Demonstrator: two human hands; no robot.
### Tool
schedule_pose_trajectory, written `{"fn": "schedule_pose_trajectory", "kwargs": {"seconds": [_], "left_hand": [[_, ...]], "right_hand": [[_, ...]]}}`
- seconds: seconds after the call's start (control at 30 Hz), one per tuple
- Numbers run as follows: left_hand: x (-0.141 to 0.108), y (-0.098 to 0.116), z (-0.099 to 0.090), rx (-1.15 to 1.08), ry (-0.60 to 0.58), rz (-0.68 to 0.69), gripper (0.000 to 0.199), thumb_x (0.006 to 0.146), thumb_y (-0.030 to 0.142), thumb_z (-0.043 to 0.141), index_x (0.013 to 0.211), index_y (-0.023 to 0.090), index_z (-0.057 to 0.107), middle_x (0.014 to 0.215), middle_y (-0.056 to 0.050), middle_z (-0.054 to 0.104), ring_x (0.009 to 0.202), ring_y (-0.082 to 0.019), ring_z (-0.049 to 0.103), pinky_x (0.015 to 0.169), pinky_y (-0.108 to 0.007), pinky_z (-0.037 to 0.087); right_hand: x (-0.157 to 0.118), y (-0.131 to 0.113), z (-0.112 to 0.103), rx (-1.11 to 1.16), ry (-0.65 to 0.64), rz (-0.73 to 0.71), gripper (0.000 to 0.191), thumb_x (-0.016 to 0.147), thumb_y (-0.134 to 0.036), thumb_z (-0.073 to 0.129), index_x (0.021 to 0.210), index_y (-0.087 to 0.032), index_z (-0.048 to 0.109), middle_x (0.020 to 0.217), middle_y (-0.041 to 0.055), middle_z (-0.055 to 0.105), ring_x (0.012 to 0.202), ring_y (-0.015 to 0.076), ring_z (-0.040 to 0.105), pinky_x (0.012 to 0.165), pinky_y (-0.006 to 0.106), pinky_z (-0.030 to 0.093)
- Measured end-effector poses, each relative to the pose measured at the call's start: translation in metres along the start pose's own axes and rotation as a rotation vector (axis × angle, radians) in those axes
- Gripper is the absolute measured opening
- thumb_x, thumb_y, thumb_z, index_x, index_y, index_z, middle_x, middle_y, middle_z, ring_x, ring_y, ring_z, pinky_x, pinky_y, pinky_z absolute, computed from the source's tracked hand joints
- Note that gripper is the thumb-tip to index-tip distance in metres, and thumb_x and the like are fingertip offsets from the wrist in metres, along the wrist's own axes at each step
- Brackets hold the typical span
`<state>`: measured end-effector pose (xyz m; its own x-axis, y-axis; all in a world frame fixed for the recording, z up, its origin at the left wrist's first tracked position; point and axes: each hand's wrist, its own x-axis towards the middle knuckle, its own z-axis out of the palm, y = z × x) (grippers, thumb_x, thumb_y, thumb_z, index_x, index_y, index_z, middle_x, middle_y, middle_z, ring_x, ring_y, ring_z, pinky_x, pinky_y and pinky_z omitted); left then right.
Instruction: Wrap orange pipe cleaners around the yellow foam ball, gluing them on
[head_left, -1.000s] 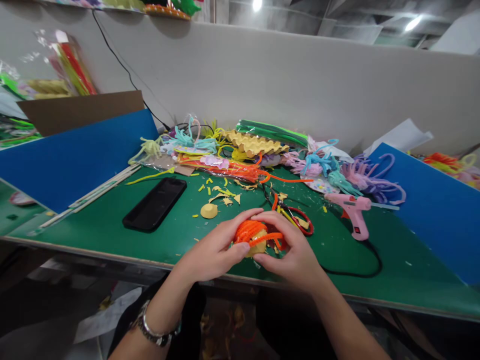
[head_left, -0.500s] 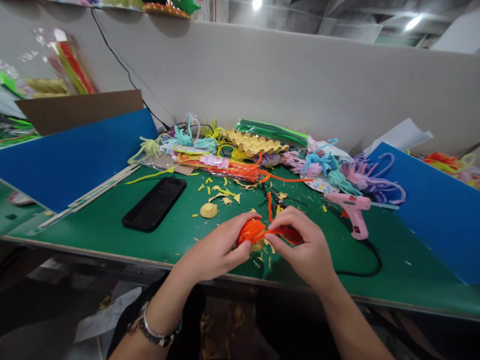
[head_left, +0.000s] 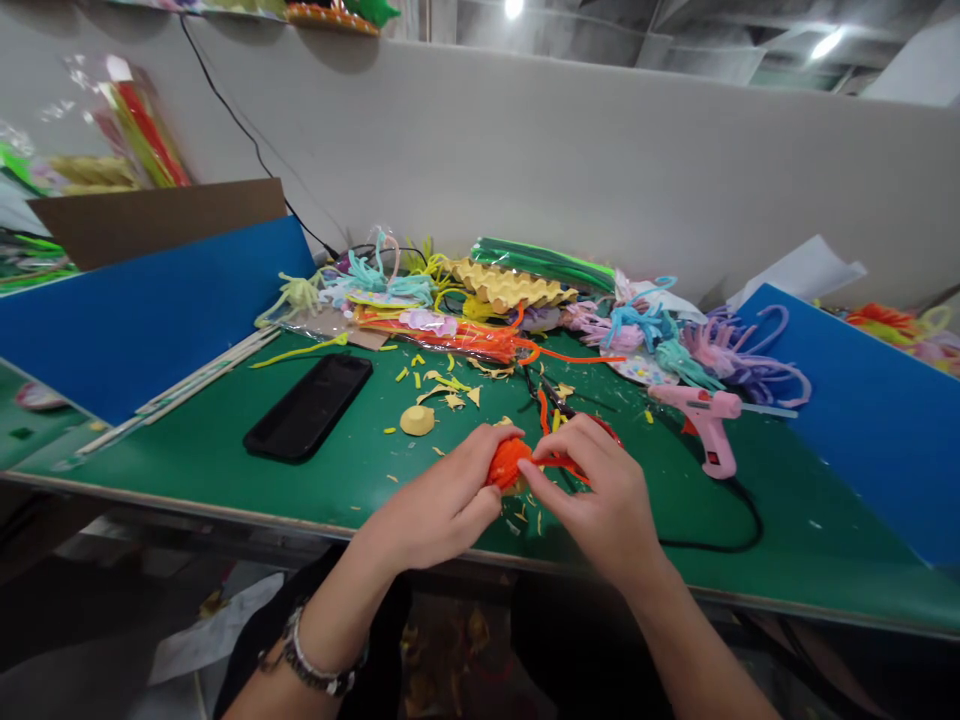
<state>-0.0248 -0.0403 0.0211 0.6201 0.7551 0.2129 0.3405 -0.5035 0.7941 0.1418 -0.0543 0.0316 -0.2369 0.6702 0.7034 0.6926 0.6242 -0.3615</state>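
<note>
Between my hands is a small cup-like piece wrapped in orange pipe cleaner (head_left: 510,462), held just above the table's front part. My left hand (head_left: 450,495) grips it from the left, thumb below and fingers above. With thumb and forefinger my right hand (head_left: 592,490) pinches a loose orange pipe cleaner (head_left: 562,463) against the wrapped piece's right side. A bit of yellowish surface shows under the orange wrap. Beyond my right hand lie dark-handled scissors (head_left: 559,395), partly hidden. A yellow egg-carton cup (head_left: 417,420) rests on the table to the left.
On the green table (head_left: 360,490) lie a black phone (head_left: 309,408), a pink glue gun (head_left: 705,420) with its cord, and yellow scraps (head_left: 450,390). Bagged orange pipe cleaners (head_left: 450,335) and an egg carton (head_left: 510,285) line the back. Blue panels (head_left: 172,310) stand at both sides.
My right hand has shifted slightly left, its fingertips now pressed against the wrapped piece. The wrapped piece has turned a little, with less of the loose pipe cleaner showing. The table things are unmoved.
</note>
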Motion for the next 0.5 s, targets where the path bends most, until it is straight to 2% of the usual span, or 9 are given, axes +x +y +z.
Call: {"fn": "schedule_pose_trajectory", "kwargs": {"seconds": [0.07, 0.17, 0.3, 0.5], "left_hand": [[-0.0001, -0.0010, 0.0003, -0.062, 0.005, 0.007, 0.040, 0.086, 0.025, 0.032, 0.124, 0.015, 0.036, 0.125, -0.013, 0.048, 0.113, -0.023, 0.047, 0.097, -0.038, 0.037], [0.0015, 0.0000, 0.0007, -0.117, 0.032, -0.027, 0.033, 0.088, 0.031, 0.031, 0.115, 0.015, 0.042, 0.115, -0.010, 0.053, 0.104, -0.022, 0.050, 0.093, -0.036, 0.038], [0.0042, 0.0023, 0.0000, -0.140, 0.009, -0.073, 0.023, 0.088, 0.031, 0.035, 0.103, 0.017, 0.045, 0.101, -0.006, 0.055, 0.092, -0.018, 0.052, 0.085, -0.031, 0.041], [0.0050, 0.0024, -0.0028, -0.131, -0.002, -0.079, 0.019, 0.085, 0.027, 0.038, 0.100, 0.019, 0.047, 0.093, -0.002, 0.055, 0.083, -0.016, 0.050, 0.078, -0.029, 0.041]], "right_hand": [[0.0002, -0.0002, 0.0004, 0.010, 0.005, -0.004, 0.013, 0.077, -0.014, 0.060, 0.069, -0.020, 0.052, 0.064, -0.0020, 0.052, 0.059, 0.0105, 0.051, 0.051, 0.022, 0.039], [-0.0008, -0.0008, 0.0017, 0.043, 0.007, 0.001, 0.013, 0.077, -0.015, 0.060, 0.069, -0.021, 0.052, 0.064, -0.0018, 0.053, 0.059, 0.0108, 0.051, 0.052, 0.022, 0.040], [-0.0025, -0.0016, 0.0037, 0.086, 0.001, 0.037, 0.012, 0.078, -0.017, 0.060, 0.069, -0.021, 0.053, 0.065, -0.0013, 0.054, 0.061, 0.0114, 0.051, 0.053, 0.023, 0.040], [-0.0003, 0.0033, -0.0027, 0.257, -0.053, 0.148, 0.008, 0.077, -0.016, 0.057, 0.071, -0.021, 0.054, 0.066, -0.0022, 0.052, 0.058, 0.0097, 0.049, 0.049, 0.021, 0.040]]}}
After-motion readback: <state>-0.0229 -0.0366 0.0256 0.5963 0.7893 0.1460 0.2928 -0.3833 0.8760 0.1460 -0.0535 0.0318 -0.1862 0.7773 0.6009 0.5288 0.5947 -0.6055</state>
